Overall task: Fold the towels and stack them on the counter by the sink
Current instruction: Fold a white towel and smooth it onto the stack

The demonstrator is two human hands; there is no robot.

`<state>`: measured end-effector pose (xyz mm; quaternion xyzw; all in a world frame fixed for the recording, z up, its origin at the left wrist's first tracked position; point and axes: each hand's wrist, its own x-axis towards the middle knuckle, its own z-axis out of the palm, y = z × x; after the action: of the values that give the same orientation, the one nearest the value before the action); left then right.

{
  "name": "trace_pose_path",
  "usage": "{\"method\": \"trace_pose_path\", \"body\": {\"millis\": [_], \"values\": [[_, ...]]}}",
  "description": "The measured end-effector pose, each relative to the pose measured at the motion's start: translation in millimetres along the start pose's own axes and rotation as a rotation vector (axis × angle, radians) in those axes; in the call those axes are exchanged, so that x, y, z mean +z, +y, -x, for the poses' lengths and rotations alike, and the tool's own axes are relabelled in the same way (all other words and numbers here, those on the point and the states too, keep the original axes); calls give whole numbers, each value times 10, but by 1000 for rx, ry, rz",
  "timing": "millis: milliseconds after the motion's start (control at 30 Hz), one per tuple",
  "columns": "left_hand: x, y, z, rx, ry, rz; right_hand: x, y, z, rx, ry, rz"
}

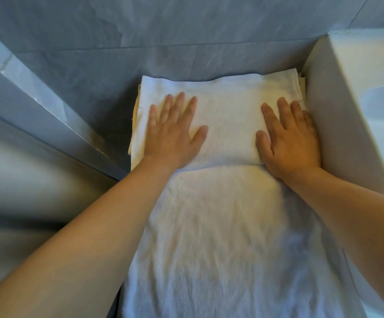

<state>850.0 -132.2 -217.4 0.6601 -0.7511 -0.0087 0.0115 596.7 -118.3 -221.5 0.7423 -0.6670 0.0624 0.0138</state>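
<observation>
Two bare hands are lying flat on one white terry-cloth towel (227,125), which is sitting on top of a stack of folded pale cloths on the grey stone counter (94,72). The left hand (175,131) is pressing palm-down on the left part of the folded section, its four fingers straight and slightly spread and the thumb angled out to the right; it is gripping nothing. The right hand (289,138) is pressing palm-down on the right part, fingers straight and held close together, thumb pointing up toward the wall; it too is curling round nothing. Between the two hands the folded upper layer is ending in one straight edge, and below that edge the rest of the same towel is trailing toward the camera, wrinkled and unfolded, between the two forearms.

Under the towel, cream-coloured cloth edges (134,125) are showing at the left side and at the far right corner; how many layers are lying there cannot be counted. One white smooth-walled basin (338,115) is standing just beside the stack on the right, its wall touching or nearly touching the right hand. Grey veined tiles (186,26) are covering the wall behind. No writing is readable anywhere.
</observation>
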Motion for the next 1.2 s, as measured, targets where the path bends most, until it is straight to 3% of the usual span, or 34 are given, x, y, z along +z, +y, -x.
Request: {"method": "trace_pose_path", "body": {"millis": [100,133,200,267,300,367,500,633,733,833,1033,1200], "values": [[-85,-213,188,-289,50,-64,2,16,-16,8,-21,10],[-115,-173,330,-303,101,-62,-4,18,-21,10,-26,11],[-120,57,748,-97,179,5,-10,26,-27,3,-22,10],[-56,263,1194,142,66,64,-31,42,-33,1,-22,-3],[-25,297,1344,162,-38,67,-34,39,-35,-2,-20,-6],[60,267,1469,77,-179,50,-11,23,-32,-14,-24,3],[104,266,1444,47,-188,14,-71,-21,30,4,-56,10],[84,255,1440,38,-181,37,-283,-330,564,-44,25,-120],[98,232,1481,34,-193,27,-222,-453,1251,-116,-112,-137],[88,231,1466,48,-191,10,-148,-248,1525,7,-296,-77],[44,230,1453,61,-259,22,-111,-217,1481,35,-288,-35],[-175,521,1967,-9,-99,104,-135,-218,1487,64,-280,-53]]}}
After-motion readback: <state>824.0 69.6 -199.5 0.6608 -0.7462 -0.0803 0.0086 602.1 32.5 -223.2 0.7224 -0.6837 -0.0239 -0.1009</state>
